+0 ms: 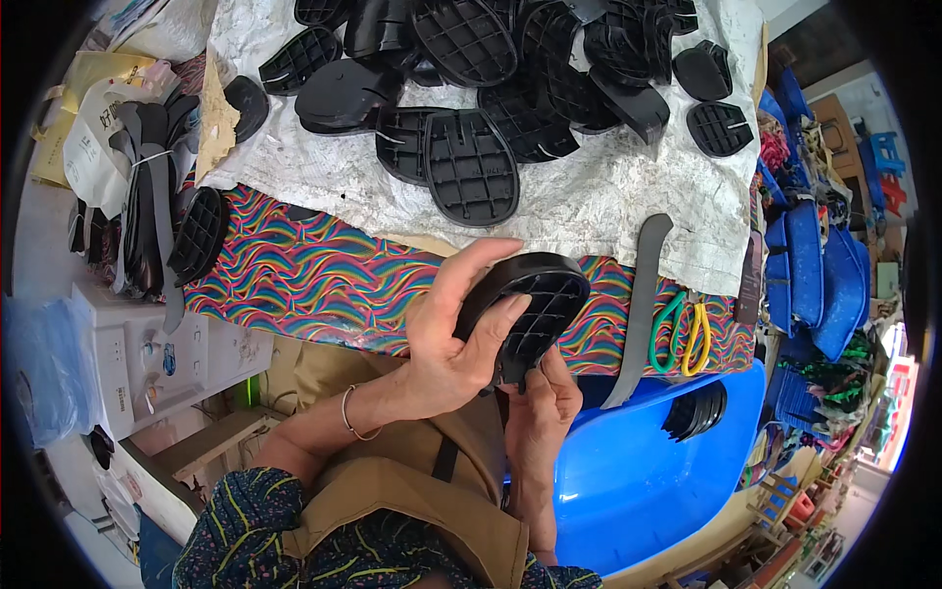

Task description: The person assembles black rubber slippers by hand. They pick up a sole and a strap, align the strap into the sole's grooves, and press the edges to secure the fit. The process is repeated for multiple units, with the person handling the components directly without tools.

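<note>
A black shoe heel (546, 312) with a grid of ribs inside is held up over the table's near edge. My left hand (444, 344) is closed round its left side, the thumb pressing on the inner rim and the index finger stretched along the outer edge. Below it, my right hand (546, 407) pinches the heel's lower narrow end between thumb and fingers; what exactly sits in that pinch is partly hidden. Several more black heels lie in a heap beyond, the nearest heel (472, 169) with its ribbed side up.
A crumpled white sheet (608, 191) lies over a wavy multicoloured tablecloth (304, 270). At right are a grey strip (643, 294), green-handled scissors (667, 334) and a yellow-handled tool (697, 339). A blue tub (638, 491) holds several black curved pieces. Dark strips (147, 187) hang bundled at left.
</note>
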The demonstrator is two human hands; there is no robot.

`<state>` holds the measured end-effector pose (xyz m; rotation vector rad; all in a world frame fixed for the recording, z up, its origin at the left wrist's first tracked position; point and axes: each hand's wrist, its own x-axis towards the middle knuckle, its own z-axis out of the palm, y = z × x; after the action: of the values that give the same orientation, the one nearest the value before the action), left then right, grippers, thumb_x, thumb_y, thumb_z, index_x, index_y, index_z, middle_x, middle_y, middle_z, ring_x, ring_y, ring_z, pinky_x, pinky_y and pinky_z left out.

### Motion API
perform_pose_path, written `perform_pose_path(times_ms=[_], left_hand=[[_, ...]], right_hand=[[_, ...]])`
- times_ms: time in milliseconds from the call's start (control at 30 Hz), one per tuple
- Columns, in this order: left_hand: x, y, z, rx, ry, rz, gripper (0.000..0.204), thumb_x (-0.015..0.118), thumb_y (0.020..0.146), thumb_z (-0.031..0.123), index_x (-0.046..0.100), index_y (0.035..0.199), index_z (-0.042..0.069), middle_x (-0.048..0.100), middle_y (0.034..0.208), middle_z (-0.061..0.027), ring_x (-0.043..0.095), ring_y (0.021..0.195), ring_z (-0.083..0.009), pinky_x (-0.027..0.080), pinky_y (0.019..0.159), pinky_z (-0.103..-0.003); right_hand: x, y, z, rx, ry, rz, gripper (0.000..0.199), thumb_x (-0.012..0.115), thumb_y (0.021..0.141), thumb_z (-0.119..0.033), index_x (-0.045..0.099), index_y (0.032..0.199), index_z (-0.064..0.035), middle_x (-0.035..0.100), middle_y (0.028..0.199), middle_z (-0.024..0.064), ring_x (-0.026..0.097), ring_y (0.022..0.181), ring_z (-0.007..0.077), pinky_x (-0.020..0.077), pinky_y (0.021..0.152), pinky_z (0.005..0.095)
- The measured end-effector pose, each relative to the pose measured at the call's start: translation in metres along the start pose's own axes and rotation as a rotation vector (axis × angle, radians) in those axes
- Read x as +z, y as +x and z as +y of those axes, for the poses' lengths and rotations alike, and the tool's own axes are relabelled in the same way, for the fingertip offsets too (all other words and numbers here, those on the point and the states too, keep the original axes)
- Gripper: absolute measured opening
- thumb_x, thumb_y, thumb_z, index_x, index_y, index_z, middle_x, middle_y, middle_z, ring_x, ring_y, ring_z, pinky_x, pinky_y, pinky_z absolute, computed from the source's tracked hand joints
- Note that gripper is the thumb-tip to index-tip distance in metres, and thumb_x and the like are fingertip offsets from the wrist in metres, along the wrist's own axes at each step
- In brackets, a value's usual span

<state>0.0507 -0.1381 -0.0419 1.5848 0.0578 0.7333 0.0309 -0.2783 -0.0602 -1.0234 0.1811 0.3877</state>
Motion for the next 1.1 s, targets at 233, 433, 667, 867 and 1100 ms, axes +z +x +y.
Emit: perform_pose_path(times_ms=[233,433,667,867,1100], left_hand=[[-0.006,0.001,0.013,-0.085,0.077,-0.057,0.041,0.061,0.093,0.001,0.051,0.132,-0.007,0.065,0.111,-0.0135,0.063,0.098,-0.0145,0.05,0.085,-0.026],[-0.007,0.003,0.015,-0.133,0.08,-0.069,0.042,0.06,0.092,0.0,0.053,0.133,-0.006,0.068,0.107,-0.0123,0.063,0.095,-0.0128,0.049,0.083,-0.025],[-0.009,0.001,0.015,-0.196,0.004,-0.073,0.039,0.062,0.092,0.001,0.055,0.13,-0.005,0.066,0.11,-0.0112,0.062,0.099,-0.0126,0.049,0.085,-0.025],[-0.01,0.0,0.013,-0.259,-0.109,-0.092,0.037,0.064,0.092,0.002,0.057,0.128,-0.004,0.067,0.113,-0.0104,0.064,0.101,-0.0134,0.05,0.087,-0.026],[-0.016,0.018,0.011,-0.082,0.186,-0.437,0.031,0.067,0.085,0.0,0.064,0.116,0.001,0.07,0.095,-0.0144,0.07,0.083,-0.025,0.054,0.071,-0.034]], right_hand=[[0.0,0.007,0.008,-0.15,-0.261,0.056,0.031,0.05,0.097,0.0,0.059,0.125,0.0108,0.068,0.11,0.0084,0.062,0.091,0.0093,0.0503,0.079,0.0231],[-0.003,0.009,0.0,-0.146,-0.439,0.067,0.021,0.056,0.098,-0.007,0.067,0.108,0.0077,0.065,0.088,0.0009,0.052,0.076,0.0049,0.0405,0.067,0.019],[-0.003,0.015,-0.006,-0.233,-0.635,0.082,0.031,0.058,0.099,-0.013,0.063,0.072,0.0021,0.05,0.065,-0.0053,0.038,0.064,0.0026,0.0281,0.056,0.0212],[-0.004,0.025,-0.009,-0.226,-0.59,0.075,0.044,0.059,0.099,-0.017,0.052,0.059,-0.0001,0.045,0.051,-0.0027,0.045,0.054,0.0059,0.0293,0.05,0.0236],[0.014,0.04,-0.045,-0.586,-0.88,0.019,0.047,0.067,0.077,0.011,0.067,0.122,-0.005,0.061,0.11,0.0117,0.058,0.073,0.0154,0.05,0.065,0.0285]])
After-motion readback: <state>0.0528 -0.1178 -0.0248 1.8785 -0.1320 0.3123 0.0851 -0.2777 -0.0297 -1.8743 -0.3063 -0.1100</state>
